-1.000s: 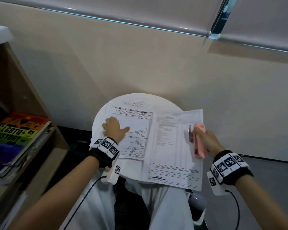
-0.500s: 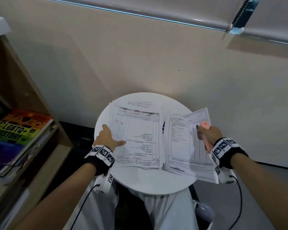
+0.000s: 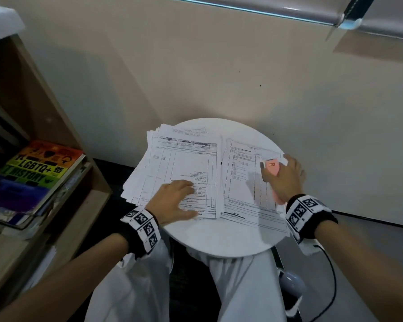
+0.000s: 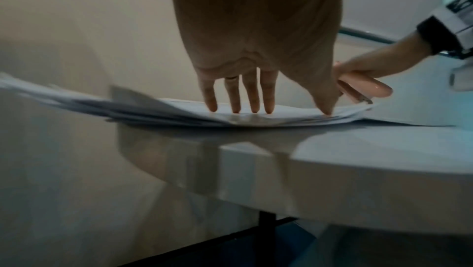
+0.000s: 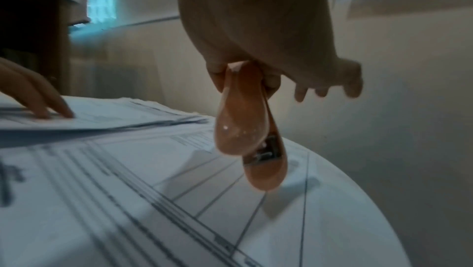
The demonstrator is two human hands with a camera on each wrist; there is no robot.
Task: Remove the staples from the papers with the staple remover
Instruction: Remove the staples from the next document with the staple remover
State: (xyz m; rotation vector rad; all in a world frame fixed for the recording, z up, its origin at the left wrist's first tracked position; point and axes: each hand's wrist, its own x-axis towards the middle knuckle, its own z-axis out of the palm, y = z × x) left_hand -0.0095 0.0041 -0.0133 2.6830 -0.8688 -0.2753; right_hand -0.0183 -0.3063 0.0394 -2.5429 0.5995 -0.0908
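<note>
Table: round white table (image 3: pixel 219 238) against a cream wall (image 3: pixel 196 66); its thick white edge (image 4: pixel 332 188) shows in the left wrist view.
Paper stack: loose fanned stack of printed forms (image 3: pixel 184 163) on the left half of the table, the sheets slightly askew and overhanging the left rim.
Single papers: separate printed papers (image 3: pixel 242 182) lying flat on the right half, just beside the stack, the near edge reaching the table's rim.
Left hand: left hand (image 3: pixel 175 198) laid palm down on the near part of the stack; straight, spread fingers (image 4: pixel 236 99) press the top sheet with their tips, holding nothing.
Right hand: right hand (image 3: pixel 286 180) over the right edge of the single papers, thumb and first fingers curled round a tool, the other fingers loosely spread.
Staple remover: pink staple remover (image 3: pixel 273 173) gripped in the right hand; in the right wrist view its rounded end (image 5: pixel 245 136) points down at the papers, a metal part visible between the two pink halves. Whether its tip touches the sheet cannot be told.
Staples: too small to make out on either pile.
Shelf: wooden shelf unit (image 3: pixel 63 126) at left, holding a rainbow-covered book (image 3: pixel 40 168) atop other books.
Wristbands: black band with printed square markers on each wrist (image 3: pixel 142 226).
</note>
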